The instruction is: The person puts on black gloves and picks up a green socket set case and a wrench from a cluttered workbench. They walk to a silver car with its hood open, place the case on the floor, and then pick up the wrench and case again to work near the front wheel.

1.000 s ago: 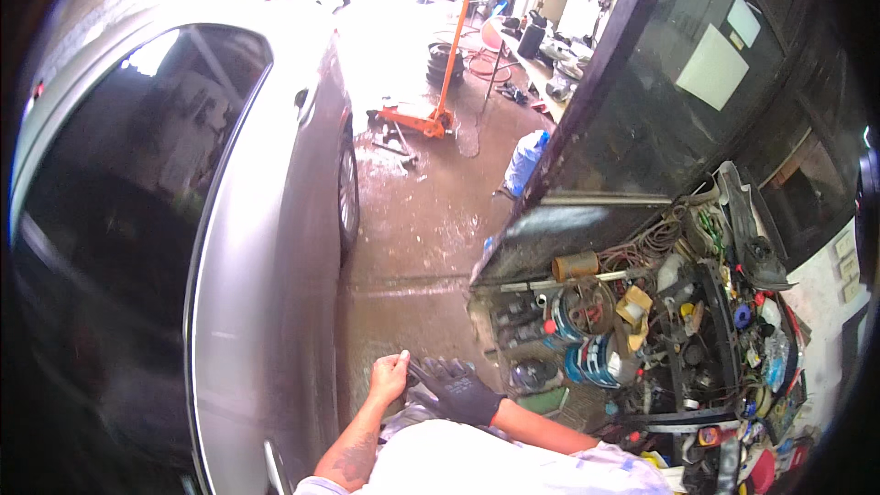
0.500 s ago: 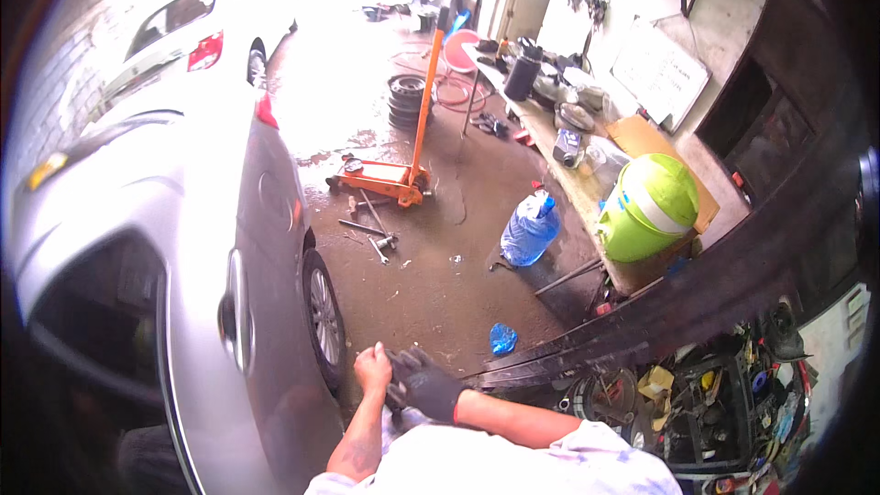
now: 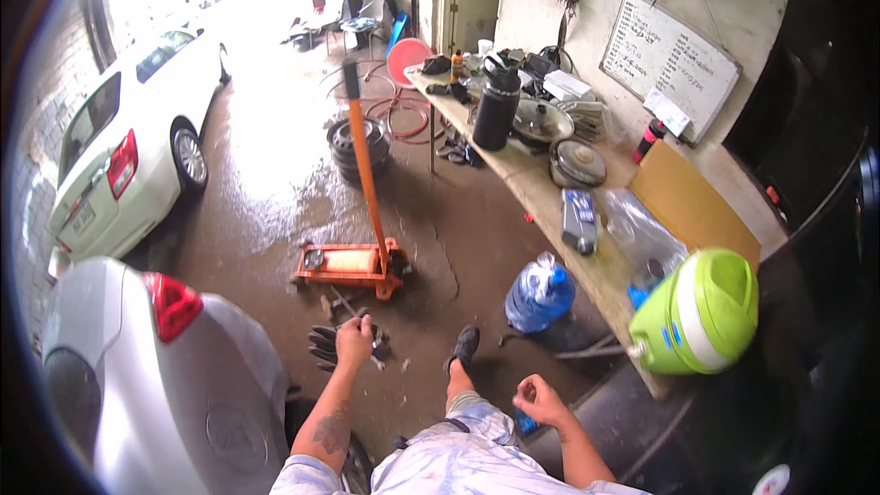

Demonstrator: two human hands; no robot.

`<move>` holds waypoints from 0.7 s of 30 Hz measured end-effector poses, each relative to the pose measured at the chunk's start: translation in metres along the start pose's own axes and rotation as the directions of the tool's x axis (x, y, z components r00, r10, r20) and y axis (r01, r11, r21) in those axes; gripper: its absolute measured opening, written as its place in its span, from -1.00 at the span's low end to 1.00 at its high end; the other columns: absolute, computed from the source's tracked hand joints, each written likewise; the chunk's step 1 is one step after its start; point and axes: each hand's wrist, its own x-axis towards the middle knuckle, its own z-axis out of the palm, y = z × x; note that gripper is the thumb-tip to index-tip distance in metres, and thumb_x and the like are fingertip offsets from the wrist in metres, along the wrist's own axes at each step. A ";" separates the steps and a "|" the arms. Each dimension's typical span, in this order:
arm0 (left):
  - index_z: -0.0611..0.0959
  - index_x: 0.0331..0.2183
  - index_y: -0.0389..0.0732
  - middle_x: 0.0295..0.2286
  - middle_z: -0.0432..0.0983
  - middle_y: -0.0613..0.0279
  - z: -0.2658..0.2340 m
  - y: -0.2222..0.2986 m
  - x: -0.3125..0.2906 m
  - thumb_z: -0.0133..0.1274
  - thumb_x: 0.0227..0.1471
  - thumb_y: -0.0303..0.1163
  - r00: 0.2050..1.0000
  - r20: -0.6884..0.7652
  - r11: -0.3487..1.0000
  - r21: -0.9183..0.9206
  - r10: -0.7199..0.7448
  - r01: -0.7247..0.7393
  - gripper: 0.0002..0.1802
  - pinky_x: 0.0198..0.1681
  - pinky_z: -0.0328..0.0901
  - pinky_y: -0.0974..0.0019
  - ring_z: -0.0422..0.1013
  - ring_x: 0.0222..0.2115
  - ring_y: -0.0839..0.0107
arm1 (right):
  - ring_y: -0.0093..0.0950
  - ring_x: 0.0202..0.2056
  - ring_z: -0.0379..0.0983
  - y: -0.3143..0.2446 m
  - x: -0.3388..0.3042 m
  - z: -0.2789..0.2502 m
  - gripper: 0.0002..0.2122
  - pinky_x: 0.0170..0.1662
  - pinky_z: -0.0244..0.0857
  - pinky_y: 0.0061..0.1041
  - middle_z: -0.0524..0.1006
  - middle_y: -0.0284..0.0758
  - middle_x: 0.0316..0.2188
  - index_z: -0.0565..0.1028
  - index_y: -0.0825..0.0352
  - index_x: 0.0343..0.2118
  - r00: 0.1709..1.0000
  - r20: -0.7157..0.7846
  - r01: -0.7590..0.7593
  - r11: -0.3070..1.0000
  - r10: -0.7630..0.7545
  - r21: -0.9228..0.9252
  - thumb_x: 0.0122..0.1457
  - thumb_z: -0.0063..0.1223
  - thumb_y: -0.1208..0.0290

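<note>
My left hand (image 3: 354, 341) is closed at the lower middle, in front of the floor jack. Dark work gloves (image 3: 324, 346) hang from it, their fingers spread to the left. Bare and raised on the right, my right hand (image 3: 543, 401) has loosely curled fingers with a gap between them and nothing visible in them. A crumpled blue plastic bag (image 3: 525, 422) shows just behind it. Beyond my left hand is the orange floor jack (image 3: 344, 262) with its long handle upright. Metal tools (image 3: 339, 300) on the floor are partly hidden by my left hand.
A silver car (image 3: 215, 385) stands close on my left, a white car (image 3: 119, 165) farther off. On the right, a long table (image 3: 541, 192) holds a green cooler (image 3: 701, 312) and a black flask (image 3: 496, 105). A blue water jug (image 3: 539, 295) stands beside it. Stacked wheel rims (image 3: 356, 148) lie behind the jack.
The glove has come off my right hand, and my hands have parted. Dark gloves now hang from my left hand. My view has shifted forward, bringing the jack and table closer.
</note>
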 end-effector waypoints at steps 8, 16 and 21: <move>0.56 -0.57 -0.35 -0.61 0.45 -0.20 0.094 0.139 0.245 -0.01 0.14 -0.15 0.998 0.041 0.999 0.002 0.045 -0.045 -0.55 -0.44 0.27 -0.03 0.43 -0.51 -0.17 | -0.42 -0.41 0.55 0.066 0.223 -0.003 -0.63 -0.30 0.40 -0.37 0.59 -0.17 -0.49 0.58 0.39 -0.34 0.915 0.162 -0.376 0.927 0.369 0.012 0.09 0.17 0.08; 0.54 -0.57 -0.29 -0.58 0.46 -0.13 0.140 0.278 0.540 -0.02 0.15 -0.15 0.921 -0.289 0.964 0.122 0.261 -0.234 -0.59 -0.45 0.25 -0.02 0.42 -0.51 -0.13 | -0.33 -0.13 0.47 0.095 0.364 0.000 -0.67 -0.03 0.31 -0.38 0.53 -0.10 -0.15 0.47 0.37 -0.05 0.940 0.209 -0.294 0.950 0.268 0.105 0.20 0.02 0.27; 0.59 -0.52 -0.24 -0.50 0.54 -0.04 0.196 0.356 0.749 -0.03 0.12 -0.17 0.849 -0.353 0.906 0.306 0.393 -0.292 -0.65 -0.40 0.33 0.01 0.48 -0.46 -0.04 | -0.45 -0.30 0.49 0.123 0.419 0.020 -0.73 -0.22 0.33 -0.43 0.58 -0.17 -0.36 0.54 0.37 -0.18 0.835 -0.032 -0.488 0.766 0.550 0.418 0.19 0.04 0.28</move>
